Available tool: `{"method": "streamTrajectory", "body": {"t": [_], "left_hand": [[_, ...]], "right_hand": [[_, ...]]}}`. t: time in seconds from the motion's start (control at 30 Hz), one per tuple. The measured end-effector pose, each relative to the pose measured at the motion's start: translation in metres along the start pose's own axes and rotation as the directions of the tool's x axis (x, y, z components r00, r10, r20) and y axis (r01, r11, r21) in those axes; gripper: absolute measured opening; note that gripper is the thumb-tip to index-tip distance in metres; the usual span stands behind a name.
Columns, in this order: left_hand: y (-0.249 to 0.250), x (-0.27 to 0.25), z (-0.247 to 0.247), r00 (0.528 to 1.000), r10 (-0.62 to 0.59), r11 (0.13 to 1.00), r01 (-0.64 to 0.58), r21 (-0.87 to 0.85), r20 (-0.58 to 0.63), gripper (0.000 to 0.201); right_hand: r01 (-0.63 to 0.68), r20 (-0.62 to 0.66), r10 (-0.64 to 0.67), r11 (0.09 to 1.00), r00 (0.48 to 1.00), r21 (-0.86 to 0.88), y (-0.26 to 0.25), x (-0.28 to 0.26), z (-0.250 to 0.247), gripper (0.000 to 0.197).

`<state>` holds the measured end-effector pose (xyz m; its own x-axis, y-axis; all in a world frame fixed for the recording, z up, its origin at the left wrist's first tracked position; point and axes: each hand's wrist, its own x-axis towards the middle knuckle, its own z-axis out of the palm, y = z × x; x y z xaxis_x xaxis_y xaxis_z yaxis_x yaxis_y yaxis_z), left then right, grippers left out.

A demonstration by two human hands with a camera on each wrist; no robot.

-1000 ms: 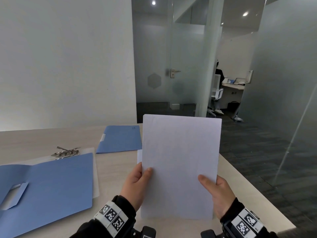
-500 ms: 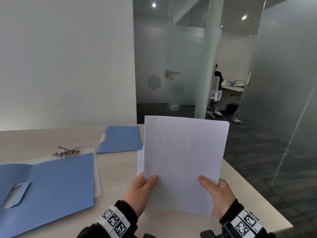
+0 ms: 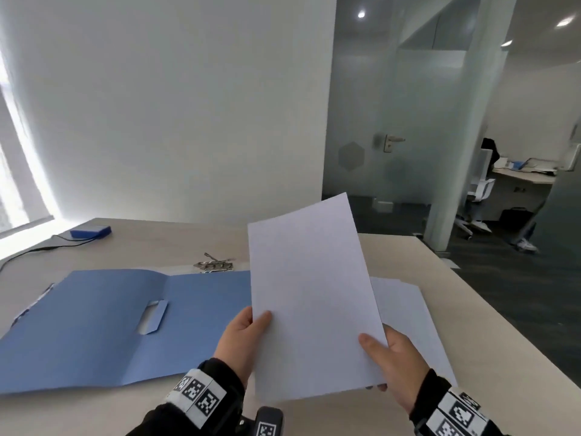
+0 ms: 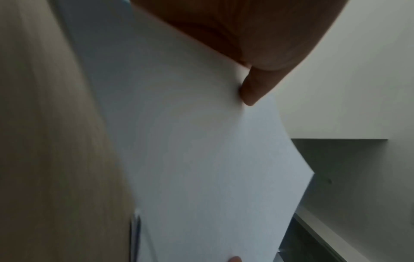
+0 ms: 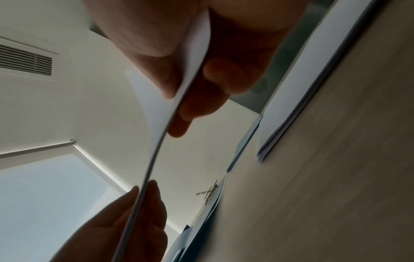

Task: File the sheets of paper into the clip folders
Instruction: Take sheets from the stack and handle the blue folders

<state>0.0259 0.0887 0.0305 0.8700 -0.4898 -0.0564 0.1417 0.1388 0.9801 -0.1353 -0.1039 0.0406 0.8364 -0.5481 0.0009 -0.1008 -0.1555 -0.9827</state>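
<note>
An open blue folder (image 3: 103, 325) is laid flat on the worktop (image 3: 471, 309), its metal clip (image 3: 214, 265) at the far edge. A sheaf of paper (image 3: 311, 297) is held upright above it, pinched at its lower corners by the left hand (image 3: 242, 341) and right hand (image 3: 394, 363). More sheets (image 3: 408, 319) are seen lying behind.

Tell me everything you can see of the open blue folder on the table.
The open blue folder lies flat on the pale table, left of the held sheets. It looks like thin card, creased down the middle, with a cut tab slot near the fold. A raised metal clip sits at its far edge. Neither hand touches it.
</note>
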Motion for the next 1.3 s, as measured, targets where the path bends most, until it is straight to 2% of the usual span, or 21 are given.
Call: {"method": "streamTrajectory", "body": {"t": [0.1, 0.17, 0.33, 0.47, 0.53, 0.6, 0.67, 0.8, 0.9, 1.0, 1.1, 1.3], "left_hand": [[0.002, -0.009, -0.054, 0.991, -0.017, 1.0, 0.02, 0.022, -0.131, 0.017], [0.003, -0.02, -0.096, 0.965, -0.033, 0.999, 0.037, 0.008, -0.26, 0.016], [0.005, -0.047, -0.182, 0.881, -0.023, 0.997, 0.055, 0.053, -0.473, 0.013], [0.008, -0.063, -0.226, 0.786, 0.033, 0.989, 0.061, 0.131, -0.617, 0.021], [0.008, -0.067, -0.241, 0.735, 0.004, 0.998, 0.039, 0.049, -0.678, 0.03], [0.009, -0.069, -0.25, 0.693, -0.071, 0.988, -0.048, -0.145, -0.717, 0.039], [0.01, -0.071, -0.254, 0.679, -0.134, 0.933, -0.158, -0.322, -0.722, 0.047], [0.013, -0.072, -0.256, 0.711, -0.147, 0.834, -0.285, -0.473, -0.688, 0.052], [0.019, -0.07, -0.253, 0.76, -0.156, 0.811, -0.266, -0.521, -0.631, 0.036], [0.025, -0.065, -0.247, 0.819, -0.144, 0.806, -0.228, -0.546, -0.555, 0.04], [0.027, -0.054, -0.237, 0.851, -0.171, 0.834, -0.143, -0.532, -0.497, 0.046], [0.031, -0.03, -0.199, 0.885, -0.254, 0.942, 0.135, -0.308, -0.39, 0.023]], "right_hand": [[-0.02, 0.046, 0.019, 0.999, 0.999, 0.035, -0.005, 0.017, 0.036, 0.016], [-0.05, 0.103, 0.047, 0.999, 0.994, 0.018, -0.009, 0.032, 0.063, 0.014], [-0.1, 0.173, 0.113, 0.991, 0.978, -0.085, -0.016, 0.07, 0.133, 0.012], [-0.117, 0.194, 0.147, 0.981, 0.97, -0.154, -0.018, 0.09, 0.182, 0.017], [-0.115, 0.191, 0.145, 0.98, 0.971, -0.161, -0.018, 0.095, 0.201, 0.016], [-0.122, 0.199, 0.149, 0.982, 0.969, -0.144, -0.018, 0.096, 0.215, 0.015], [-0.139, 0.205, 0.163, 0.982, 0.965, -0.127, -0.016, 0.096, 0.225, 0.014], [-0.183, 0.208, 0.199, 0.979, 0.958, -0.093, -0.011, 0.094, 0.232, 0.014], [-0.203, 0.211, 0.218, 0.975, 0.953, -0.09, -0.008, 0.093, 0.232, 0.014], [-0.214, 0.22, 0.226, 0.974, 0.949, -0.08, -0.006, 0.092, 0.231, 0.014], [-0.231, 0.224, 0.239, 0.971, 0.945, -0.063, -0.006, 0.092, 0.23, 0.012], [-0.242, 0.254, 0.255, 0.967, 0.933, -0.082, -0.005, 0.094, 0.227, 0.012]]}}
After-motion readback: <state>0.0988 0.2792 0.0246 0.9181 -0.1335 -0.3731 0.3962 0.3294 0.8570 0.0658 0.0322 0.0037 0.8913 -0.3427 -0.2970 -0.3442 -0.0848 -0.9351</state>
